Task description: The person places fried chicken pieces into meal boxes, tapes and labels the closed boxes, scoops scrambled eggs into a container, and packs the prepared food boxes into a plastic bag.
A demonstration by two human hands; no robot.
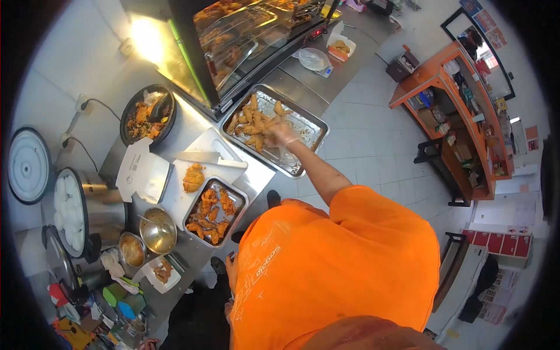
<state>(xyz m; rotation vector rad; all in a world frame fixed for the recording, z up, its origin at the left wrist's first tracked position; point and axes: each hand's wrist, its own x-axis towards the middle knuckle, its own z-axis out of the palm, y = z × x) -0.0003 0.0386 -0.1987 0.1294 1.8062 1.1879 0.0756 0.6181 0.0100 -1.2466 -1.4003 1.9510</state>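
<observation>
My right hand, in a clear plastic glove, reaches into a large metal tray. Its fingers look closed on a piece of fried chicken, though blur hides the exact grip. Around and left of the fingers lie several pale golden fried chicken pieces. Low beside my orange shirt, my left hand shows only in part, and its fingers are mostly hidden. A smaller metal tray nearer me holds darker, sauced chicken pieces. Behind it, a knife rests on a white cutting board with a flat breaded piece.
A glass warming cabinet stands behind the large tray. Left are a black pan, an open white takeaway box, metal bowls and a tall pot. Another person's dark trousers show close by; an orange counter stands right.
</observation>
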